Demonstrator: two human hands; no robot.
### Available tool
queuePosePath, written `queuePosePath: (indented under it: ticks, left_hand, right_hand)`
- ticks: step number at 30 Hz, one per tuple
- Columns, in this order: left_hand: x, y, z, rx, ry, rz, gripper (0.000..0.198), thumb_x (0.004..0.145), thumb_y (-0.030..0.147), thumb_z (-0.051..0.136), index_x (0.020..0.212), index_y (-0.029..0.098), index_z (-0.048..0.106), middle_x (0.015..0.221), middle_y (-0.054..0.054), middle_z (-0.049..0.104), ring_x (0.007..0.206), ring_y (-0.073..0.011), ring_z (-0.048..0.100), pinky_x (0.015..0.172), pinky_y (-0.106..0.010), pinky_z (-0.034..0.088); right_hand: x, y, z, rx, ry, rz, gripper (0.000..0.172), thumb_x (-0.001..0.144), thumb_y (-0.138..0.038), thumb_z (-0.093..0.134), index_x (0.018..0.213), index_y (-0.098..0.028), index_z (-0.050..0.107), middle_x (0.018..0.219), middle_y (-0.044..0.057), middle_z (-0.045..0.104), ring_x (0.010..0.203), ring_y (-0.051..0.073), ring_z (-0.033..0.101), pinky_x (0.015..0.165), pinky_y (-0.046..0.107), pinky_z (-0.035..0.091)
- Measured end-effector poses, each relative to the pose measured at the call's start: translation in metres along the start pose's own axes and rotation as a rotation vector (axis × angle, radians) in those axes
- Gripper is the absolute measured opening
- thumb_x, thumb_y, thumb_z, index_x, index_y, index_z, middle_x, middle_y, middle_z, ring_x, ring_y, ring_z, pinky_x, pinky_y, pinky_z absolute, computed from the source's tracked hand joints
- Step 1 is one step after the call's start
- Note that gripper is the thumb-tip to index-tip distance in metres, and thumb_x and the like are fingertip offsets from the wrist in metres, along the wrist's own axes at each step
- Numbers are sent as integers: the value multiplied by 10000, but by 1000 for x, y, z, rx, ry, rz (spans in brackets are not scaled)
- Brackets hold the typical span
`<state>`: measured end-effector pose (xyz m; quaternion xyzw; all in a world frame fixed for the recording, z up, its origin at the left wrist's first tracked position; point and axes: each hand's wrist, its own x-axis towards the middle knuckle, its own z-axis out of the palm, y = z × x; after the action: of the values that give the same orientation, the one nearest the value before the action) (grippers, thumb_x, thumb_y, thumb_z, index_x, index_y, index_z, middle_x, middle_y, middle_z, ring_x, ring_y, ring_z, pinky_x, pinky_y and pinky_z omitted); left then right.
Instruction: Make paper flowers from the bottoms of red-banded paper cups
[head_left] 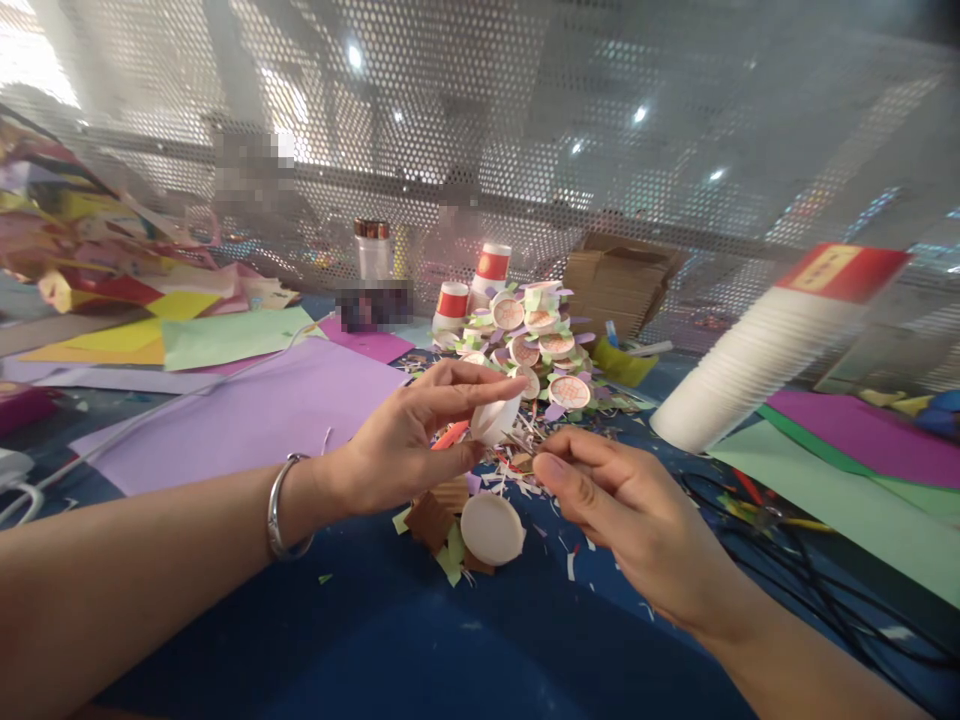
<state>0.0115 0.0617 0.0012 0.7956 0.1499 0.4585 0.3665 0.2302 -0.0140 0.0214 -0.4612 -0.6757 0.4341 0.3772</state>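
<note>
I am watching the left hand (pixel 405 445) pinching a white cup base (pixel 495 420); the right hand (pixel 622 505), fingers pressed together, is hovering just right of it

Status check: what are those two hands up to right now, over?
Left hand pinches small white paper cup piece. Right hand pinched shut beside it, contents unclear. White round paper disc lies on blue table below.
</note>
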Motion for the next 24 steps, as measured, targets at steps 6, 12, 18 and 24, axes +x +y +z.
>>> queuePosePath:
  ticks: [6, 12, 18, 24]
  left_hand:
    - [-3, -3, 1, 40, -4, 16, 736, 779, -16, 654, 1380, 406, 625, 1324, -76, 580, 1299, -281, 489, 1189, -521, 331]
    - [-3, 5, 1, -10, -4, -13, 631, 809, 72, 709, 1368, 358, 654, 1309, -98, 574, 1299, -300, 493, 1192, -530, 344]
    - [-1, 13, 8, -331, 51, -146, 469, 854, 210, 766, 1316, 238, 691, 1290, -105, 568, 1233, -276, 573, 1086, -433, 502]
    - [0, 9, 10, -513, 16, -288, 449, 849, 184, 785, 1267, 162, 622, 1159, -110, 670, 1080, -222, 660, 940, -348, 551]
  right_hand:
    - [0, 0, -1, -35, -7, -21, 402, 1005, -541, 562, 782, -207, 535, 594, -88, 317, 494, 79, 244, 428, 252, 182]
    - [-2, -4, -1, -55, 9, -29, 388, 1002, -517, 576, 763, -213, 539, 585, -86, 300, 481, 81, 231, 416, 255, 172]
    - [-2, -6, -1, -117, 21, -51, 397, 1008, -519, 554, 753, -215, 547, 596, -70, 341, 500, 94, 289, 430, 257, 223]
    - [0, -5, 0, -122, 11, -50, 389, 1014, -503, 549, 757, -210, 545, 608, -71, 355, 525, 97, 314, 465, 256, 261]
